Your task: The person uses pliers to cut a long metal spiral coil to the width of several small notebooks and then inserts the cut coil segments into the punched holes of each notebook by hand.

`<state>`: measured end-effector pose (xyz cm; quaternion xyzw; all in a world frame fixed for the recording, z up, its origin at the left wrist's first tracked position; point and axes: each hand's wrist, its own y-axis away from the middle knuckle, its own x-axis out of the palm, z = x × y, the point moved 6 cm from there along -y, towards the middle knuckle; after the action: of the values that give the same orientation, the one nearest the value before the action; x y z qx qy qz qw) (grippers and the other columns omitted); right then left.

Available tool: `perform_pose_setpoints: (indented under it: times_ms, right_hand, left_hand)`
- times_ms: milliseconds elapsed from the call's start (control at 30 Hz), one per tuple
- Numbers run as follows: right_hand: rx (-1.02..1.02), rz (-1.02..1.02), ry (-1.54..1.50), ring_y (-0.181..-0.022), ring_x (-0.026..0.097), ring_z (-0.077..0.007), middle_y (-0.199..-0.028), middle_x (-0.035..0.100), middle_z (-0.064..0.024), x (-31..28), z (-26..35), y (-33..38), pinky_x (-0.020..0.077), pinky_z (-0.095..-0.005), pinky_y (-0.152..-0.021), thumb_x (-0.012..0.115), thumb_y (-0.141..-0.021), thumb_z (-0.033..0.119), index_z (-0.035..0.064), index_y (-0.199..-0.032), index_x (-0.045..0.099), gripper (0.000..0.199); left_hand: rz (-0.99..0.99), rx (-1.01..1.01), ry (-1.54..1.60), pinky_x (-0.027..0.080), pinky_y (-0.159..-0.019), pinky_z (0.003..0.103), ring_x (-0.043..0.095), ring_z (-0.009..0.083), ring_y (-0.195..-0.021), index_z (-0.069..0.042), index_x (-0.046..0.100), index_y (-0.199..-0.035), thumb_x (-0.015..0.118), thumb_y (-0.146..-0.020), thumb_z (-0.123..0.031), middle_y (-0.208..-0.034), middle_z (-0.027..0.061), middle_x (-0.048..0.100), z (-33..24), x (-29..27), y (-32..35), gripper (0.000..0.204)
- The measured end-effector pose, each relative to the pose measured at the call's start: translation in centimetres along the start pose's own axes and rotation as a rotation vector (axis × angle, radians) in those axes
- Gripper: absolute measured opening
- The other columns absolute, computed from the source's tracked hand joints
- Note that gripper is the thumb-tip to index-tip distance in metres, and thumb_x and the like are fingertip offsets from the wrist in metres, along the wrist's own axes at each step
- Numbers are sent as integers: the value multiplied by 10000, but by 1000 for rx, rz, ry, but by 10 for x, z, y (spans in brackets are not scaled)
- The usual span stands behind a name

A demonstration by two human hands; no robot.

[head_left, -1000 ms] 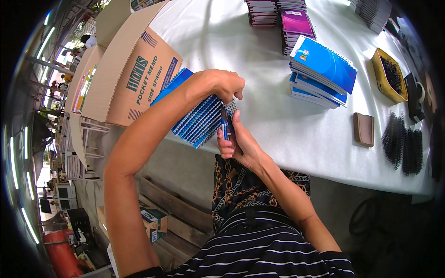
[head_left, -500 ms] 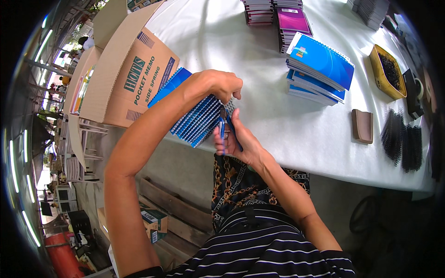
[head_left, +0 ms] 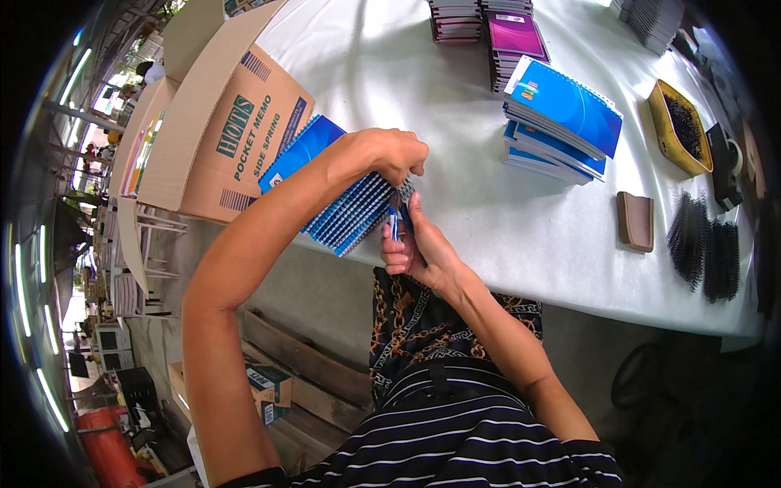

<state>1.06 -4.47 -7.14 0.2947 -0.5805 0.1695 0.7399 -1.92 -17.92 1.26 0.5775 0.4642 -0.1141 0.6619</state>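
A stack of blue spiral-bound notebooks (head_left: 348, 218) lies at the table's front edge, its coil ends toward me. My left hand (head_left: 396, 153) reaches across the stack, fingers curled down at its far right corner. What those fingers grip is hidden beneath the hand. In my right hand (head_left: 429, 254) is a pair of pliers (head_left: 394, 224) with blue handles, fingers wrapped around them. The jaws point up to the coils just below my left hand, and their tip is too small to make out.
An open cardboard box (head_left: 244, 138) stands left of the stack. To the right are more blue notebooks (head_left: 561, 110), purple notebooks (head_left: 518, 34), a yellow container of black coils (head_left: 682, 126), a brown tray-like piece (head_left: 635, 221) and loose black coils (head_left: 704, 248). A wooden bench (head_left: 305, 362) is below.
My right fingers have closed further around the plier handles. My left hand has barely shifted, and the top blue notebook's cover shows slightly more.
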Motion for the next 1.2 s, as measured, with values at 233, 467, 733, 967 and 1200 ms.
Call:
perform_pose_setpoints:
  times_ms: [233, 467, 733, 967, 1200]
  right_hand:
    - [-16, -223, 93, -541, 387, -148, -626, 413, -15, 12, -8, 9, 367, -308, -519, 259, -905, 771, 51, -824, 506, 766]
    - [16, -158, -38, -513, 336, -137, -596, 375, 1, 5, -6, 6, 333, -292, -498, 266, -919, 754, 54, -816, 510, 748]
    - [27, -174, 37, -617, 534, -207, -687, 521, -62, -2, -10, 9, 500, -368, -608, 253, -908, 764, 30, -886, 541, 789]
    - [66, -200, 21, -702, 552, -237, -781, 554, -87, -3, -8, 12, 534, -422, -743, 203, -945, 723, 2, -904, 575, 813]
    - [79, -45, -114, -628, 456, -190, -719, 478, -43, -6, -10, 0, 462, -355, -635, 224, -952, 715, 7, -896, 553, 782]
  left_hand:
    - [-81, 38, 13, 522, -888, 419, 640, 363, -1045, -39, 676, -1187, 634, -675, 22, -1084, 197, 691, 1, 17, 1, 517]
    - [-110, 45, -14, 522, -867, 423, 635, 373, -1031, -38, 690, -1152, 614, -681, 38, -1021, 217, 685, -7, 11, 2, 483]
    - [-199, 68, -105, 541, -785, 441, 665, 385, -942, -36, 719, -1022, 644, -685, 21, -976, 217, 688, -13, 17, 7, 350]
    - [-176, 50, -169, 552, -755, 433, 680, 372, -927, -38, 725, -946, 685, -677, -11, -981, 194, 694, -16, 14, 4, 273]
    - [-216, 80, -152, 546, -771, 448, 659, 393, -940, 18, 687, -983, 635, -694, 47, -967, 222, 673, -24, 13, 12, 295]
